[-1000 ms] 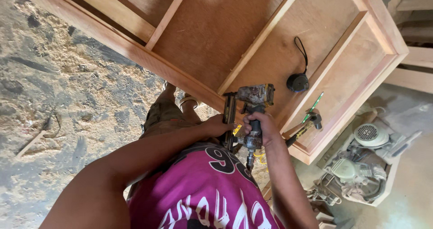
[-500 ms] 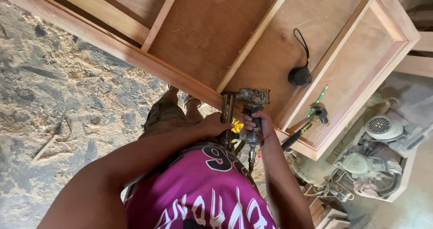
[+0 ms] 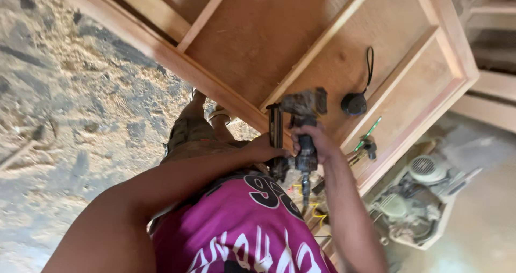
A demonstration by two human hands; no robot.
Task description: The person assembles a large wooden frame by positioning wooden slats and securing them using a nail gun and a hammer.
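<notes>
I have the pneumatic nail gun (image 3: 302, 123) in my right hand (image 3: 317, 142), fingers wrapped fully round its grip, the air hose trailing down past my shirt. Its head sits against the near long edge of the wooden cabinet frame (image 3: 226, 98), which lies flat on the sawdust-covered floor (image 3: 59, 106), back panel down, so the rails face up to me. My left hand (image 3: 263, 150) is closed at the magazine by the base of the tool, steadying it so the nose stays square on the rail. Inside the frame, toward its right corner, a small black round tool with a cord loop (image 3: 355, 102) rests on the panel, and a green-handled tool (image 3: 366, 138) lies across the right-hand rail, both within reach
</notes>
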